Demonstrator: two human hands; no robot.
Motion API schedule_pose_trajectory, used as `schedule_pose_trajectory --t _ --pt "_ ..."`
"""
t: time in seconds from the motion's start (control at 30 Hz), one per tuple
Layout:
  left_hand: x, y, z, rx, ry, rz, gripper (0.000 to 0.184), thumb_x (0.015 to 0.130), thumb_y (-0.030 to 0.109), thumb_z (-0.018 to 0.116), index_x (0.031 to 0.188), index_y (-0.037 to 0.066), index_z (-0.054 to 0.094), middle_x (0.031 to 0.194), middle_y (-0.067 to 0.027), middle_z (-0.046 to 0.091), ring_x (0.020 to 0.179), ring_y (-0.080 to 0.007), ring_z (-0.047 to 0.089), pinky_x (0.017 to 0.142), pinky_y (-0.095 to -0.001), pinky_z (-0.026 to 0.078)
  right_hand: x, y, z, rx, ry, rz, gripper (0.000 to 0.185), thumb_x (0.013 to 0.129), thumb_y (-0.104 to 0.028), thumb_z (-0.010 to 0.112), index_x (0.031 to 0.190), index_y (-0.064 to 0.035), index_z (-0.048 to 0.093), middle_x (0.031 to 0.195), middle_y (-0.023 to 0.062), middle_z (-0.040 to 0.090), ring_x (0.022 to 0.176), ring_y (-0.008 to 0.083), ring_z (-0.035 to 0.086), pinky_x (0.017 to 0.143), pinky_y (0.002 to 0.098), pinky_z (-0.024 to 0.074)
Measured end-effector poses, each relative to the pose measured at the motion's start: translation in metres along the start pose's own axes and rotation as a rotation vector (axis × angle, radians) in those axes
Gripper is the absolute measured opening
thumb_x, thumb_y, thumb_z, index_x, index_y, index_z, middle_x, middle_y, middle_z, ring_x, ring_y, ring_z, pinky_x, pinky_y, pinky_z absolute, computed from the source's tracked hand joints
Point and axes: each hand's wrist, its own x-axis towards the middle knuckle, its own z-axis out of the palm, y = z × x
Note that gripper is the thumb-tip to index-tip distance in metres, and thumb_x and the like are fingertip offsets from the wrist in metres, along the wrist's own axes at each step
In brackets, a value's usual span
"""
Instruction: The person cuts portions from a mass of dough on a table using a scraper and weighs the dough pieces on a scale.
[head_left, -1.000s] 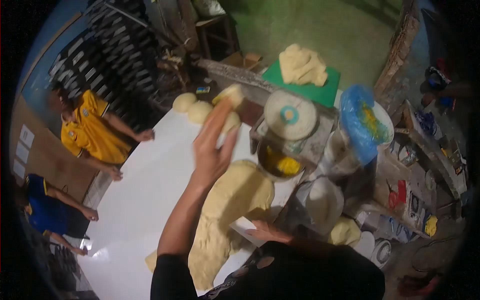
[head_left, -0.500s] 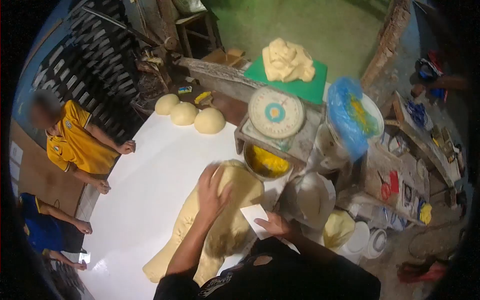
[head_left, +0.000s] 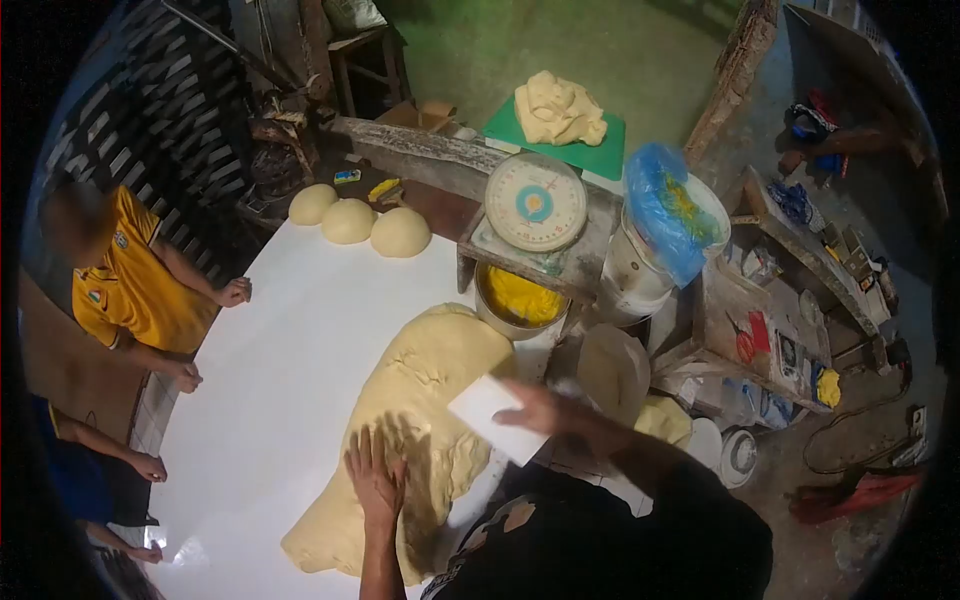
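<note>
Pale yellow dough forms a large, soft mass (head_left: pixel 440 345) on the glossy white table (head_left: pixel 255 380), directly before the person in the black shirt. Its outline is long and uneven: a broad, rounded, smooth end lies near the metal bowl (head_left: pixel 487 318), and a blunt lobe extends toward the near side of the table. Creases and shallow dimples mark the upper surface; the flank nearest the right hand is lumpier and folded, partly in shadow.

The left hand (head_left: pixel 376 483) rests palm down on the middle of the mass, its fingers extended and slightly spread. The right hand (head_left: pixel 537 408), somewhat blurred, pinches one edge of a flat, white, roughly rectangular card (head_left: pixel 492 416), held tilted over the side of the mass; whether the card touches the dough cannot be told.

Toward the far edge of the table, three smooth, domed dough balls (head_left: pixel 400 232) sit in a row. Beyond the bowl, which contains a bright yellow, soft-looking substance (head_left: pixel 522 296), a scale with a round, pale dial (head_left: pixel 535 202) stands on a worn, dusty stand. Behind it, a crumpled, many-folded lump of dough (head_left: pixel 556 110) lies on a flat green board (head_left: pixel 612 140). Crinkled blue plastic (head_left: pixel 655 222), smeared with yellow, drapes a white bucket (head_left: pixel 632 275) to the right. Across the table stand a person in a yellow shirt (head_left: pixel 150 285) and another in blue (head_left: pixel 72 465).
</note>
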Motion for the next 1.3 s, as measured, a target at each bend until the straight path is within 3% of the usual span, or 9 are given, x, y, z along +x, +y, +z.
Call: schedule_pose_trajectory --t 0.17,0.2,0.23,0.5,0.77,1.0,1.03,1.13,1.3 --pt "0.131 0.103 -0.041 -0.57 0.045 0.264 0.068 0.096 0.017 0.067 0.156 0.001 0.039 0.16 -0.0231 0.041 0.15 -0.0406 0.035 0.121 -0.0487 0.032 0.0 -0.098 -0.206 -0.308 0.646 0.089 0.066 0.089 -0.04 0.077 0.138 -0.0012 0.056 0.128 0.0221 0.064 0.114 0.0296 0.065 0.098 0.0421 0.0513" --pt "0.161 0.132 -0.053 -0.669 0.017 0.332 0.071 0.096 0.019 0.066 0.158 0.001 0.036 0.162 -0.0223 0.038 0.152 -0.0392 0.033 0.122 -0.0474 0.031 0.013 -0.094 -0.262 -0.932 0.848 -0.18 0.055 0.093 -0.036 0.075 0.133 -0.0005 0.06 0.124 0.0202 0.067 0.107 0.028 0.067 0.093 0.041 0.0535" --pt "0.191 0.16 -0.06 -0.826 0.005 0.412 0.074 0.1 0.032 0.061 0.16 0.003 0.031 0.164 -0.0204 0.035 0.153 -0.0373 0.031 0.123 -0.0483 0.03 0.019 -0.092 -0.31 -0.318 1.016 -0.041 0.047 0.096 -0.029 0.072 0.13 0.0018 0.061 0.116 0.0173 0.071 0.1 0.0257 0.07 0.088 0.0393 0.055" --pt "0.396 0.32 -0.071 -1.826 -0.435 0.301 0.095 0.101 0.07 0.04 0.166 0.009 0.006 0.174 -0.0077 0.003 0.159 -0.0305 0.011 0.127 -0.0509 0.014 0.147 -0.069 -0.528 -0.36 0.86 0.245 0.032 0.094 -0.021 0.066 0.115 0.0032 0.07 0.102 0.0116 0.074 0.088 0.0198 0.069 0.079 0.0361 0.0543" --pt "0.4 0.283 -0.046 -2.278 -0.329 0.165 0.096 0.093 0.083 0.037 0.162 0.017 0.028 0.167 -0.0079 0.034 0.153 -0.029 0.031 0.123 -0.0616 0.017 0.189 -0.18 -0.35 0.238 0.358 -0.439 0.047 0.101 -0.021 0.06 0.14 0.0037 0.053 0.124 0.0146 0.068 0.104 0.0213 0.07 0.089 0.0366 0.058" --pt "0.269 0.059 -0.027 -2.847 0.194 0.307 0.082 0.1 0.074 0.035 0.157 0.016 0.039 0.159 -0.0127 0.045 0.142 -0.0357 0.048 0.118 -0.057 0.038 0.226 -0.152 -0.125 0.677 -0.161 -0.397 0.045 0.097 -0.018 0.07 0.136 -0.0006 0.056 0.116 0.0076 0.069 0.099 0.0162 0.066 0.087 0.0315 0.0539" --pt "0.221 0.025 -0.046 -2.763 0.118 0.666 0.08 0.101 0.072 0.034 0.159 0.016 0.036 0.16 -0.0132 0.043 0.144 -0.0362 0.046 0.119 -0.0573 0.036 0.219 -0.128 -0.096 0.692 -0.187 -0.306 0.046 0.096 -0.016 0.071 0.137 -0.0002 0.055 0.116 0.0078 0.069 0.101 0.0162 0.066 0.089 0.0321 0.0542" --pt "0.094 -0.116 -0.119 -2.32 0.716 -0.028 0.086 0.101 0.075 0.021 0.16 0.013 0.034 0.16 -0.0139 0.043 0.146 -0.0368 0.042 0.121 -0.0588 0.033 0.175 -0.109 0.044 0.768 -0.372 -0.017 0.048 0.096 -0.012 0.071 0.139 0.0013 0.054 0.121 0.0089 0.068 0.105 0.0171 0.066 0.094 0.0328 0.0534" --pt "-0.1 -0.298 -0.159 -1.038 0.922 -1.215 0.092 0.094 0.071 0.055 0.155 0.004 0.041 0.143 -0.022 0.056 0.131 -0.0316 0.058 0.104 -0.0478 0.051 0.108 -0.082 0.245 0.514 -0.449 0.159 0.048 0.096 -0.011 0.069 0.14 0.0029 0.054 0.125 0.0106 0.068 0.108 0.0201 0.066 0.097 0.034 0.0517"
